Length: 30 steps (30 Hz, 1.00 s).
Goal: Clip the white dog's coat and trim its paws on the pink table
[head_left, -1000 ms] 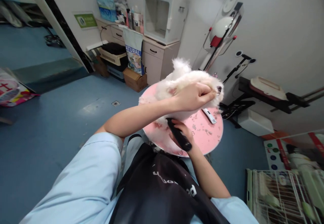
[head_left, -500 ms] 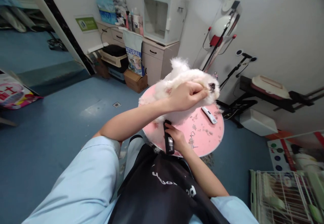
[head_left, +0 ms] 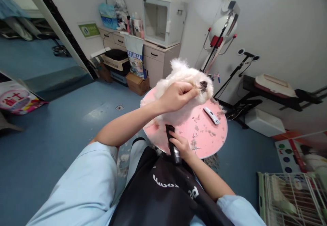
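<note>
A fluffy white dog [head_left: 176, 74] is on a round pink table [head_left: 204, 140], its muzzle turned to the right. My left hand [head_left: 176, 95] grips the dog's muzzle fur beside its dark nose, fingers closed. In my right hand [head_left: 182, 145] is a black hair clipper [head_left: 173, 147], its head pointing up towards the dog's chest fur; whether the blade touches cannot be seen. On the table lie a white trimmer [head_left: 211, 116], a pair of scissors [head_left: 195, 143] and scattered tufts of cut hair.
Behind the table stand drawers [head_left: 154, 54] with a white glass-fronted cabinet [head_left: 163, 19] on top. A cardboard box [head_left: 138, 84] and a food bag [head_left: 135, 55] sit on the floor. At right are a black stand [head_left: 270, 89] and a wire cage [head_left: 293, 195].
The dog's head and my left hand have shifted a little left, the muzzle turning slightly towards me. The clipper has moved slightly down and right, its blade end lower.
</note>
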Available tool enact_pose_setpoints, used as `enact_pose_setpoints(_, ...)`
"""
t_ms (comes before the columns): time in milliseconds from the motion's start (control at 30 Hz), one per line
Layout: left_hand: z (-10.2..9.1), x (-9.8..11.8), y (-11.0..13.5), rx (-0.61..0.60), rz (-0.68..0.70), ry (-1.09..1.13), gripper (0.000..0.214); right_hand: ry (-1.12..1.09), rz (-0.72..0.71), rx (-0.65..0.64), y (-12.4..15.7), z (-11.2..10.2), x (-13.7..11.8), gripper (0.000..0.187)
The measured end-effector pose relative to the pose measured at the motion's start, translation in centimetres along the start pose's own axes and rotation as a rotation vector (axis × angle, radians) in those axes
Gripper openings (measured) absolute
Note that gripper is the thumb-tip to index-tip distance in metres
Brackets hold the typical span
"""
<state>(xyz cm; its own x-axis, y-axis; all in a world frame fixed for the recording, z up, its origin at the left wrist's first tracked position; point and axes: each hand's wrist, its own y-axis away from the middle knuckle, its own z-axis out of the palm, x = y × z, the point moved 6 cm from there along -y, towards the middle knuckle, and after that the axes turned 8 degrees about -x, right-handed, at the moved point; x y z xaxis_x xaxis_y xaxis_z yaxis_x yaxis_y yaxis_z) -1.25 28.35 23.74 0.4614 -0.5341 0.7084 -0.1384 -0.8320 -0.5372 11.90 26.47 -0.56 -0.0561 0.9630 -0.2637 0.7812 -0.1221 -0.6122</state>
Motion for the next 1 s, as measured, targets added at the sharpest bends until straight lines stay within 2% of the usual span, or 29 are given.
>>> enact_pose_setpoints(100,-0.2,-0.1,0.1,0.020,-0.002,0.002,0.049,0.019,-0.007,0.033,0.0,-0.7,0.0,0.034)
enact_pose_setpoints(267,-0.6,-0.4,0.4,0.076,-0.020,0.012,0.050,-0.070,0.096,-0.204,-2.3,1.3,1.1,0.038)
enact_pose_setpoints(333,-0.8,-0.4,0.7,0.085,-0.021,0.013,0.051,-0.117,0.107,-0.212,-2.2,1.3,0.4,0.037)
enact_pose_setpoints(433,-0.8,-0.3,1.0,0.060,-0.022,0.009,0.052,-0.158,0.099,-0.067,-1.4,0.1,-0.9,0.029)
enact_pose_setpoints(500,-0.7,-0.1,0.9,0.050,-0.015,0.005,0.051,-0.152,0.121,0.042,-1.3,-0.4,-0.8,0.024)
enact_pose_setpoints(633,-0.3,-0.2,0.3,0.028,-0.015,-0.002,0.048,-0.095,0.157,0.083,-2.3,0.6,0.4,0.019)
enact_pose_setpoints(700,0.1,-0.4,0.0,-0.014,-0.015,0.003,0.046,-0.106,0.162,0.120,-2.6,0.5,0.3,0.024)
enact_pose_setpoints(833,0.7,-0.2,-0.4,-0.043,-0.022,0.029,0.042,-0.194,0.230,0.401,-2.8,-2.2,-0.9,0.044)
enact_pose_setpoints(867,0.8,0.0,-0.6,-0.049,-0.024,0.035,0.042,-0.205,0.262,0.438,-3.3,-2.6,-1.1,0.046)
enact_pose_setpoints(933,0.8,0.2,-0.6,-0.091,-0.021,0.036,0.040,-0.216,0.329,0.397,-4.7,-2.3,-1.3,0.044)
enact_pose_setpoints(1000,0.6,-0.2,-0.1,-0.190,-0.035,0.016,0.036,-0.219,0.342,0.255,-6.3,-1.2,-1.4,0.038)
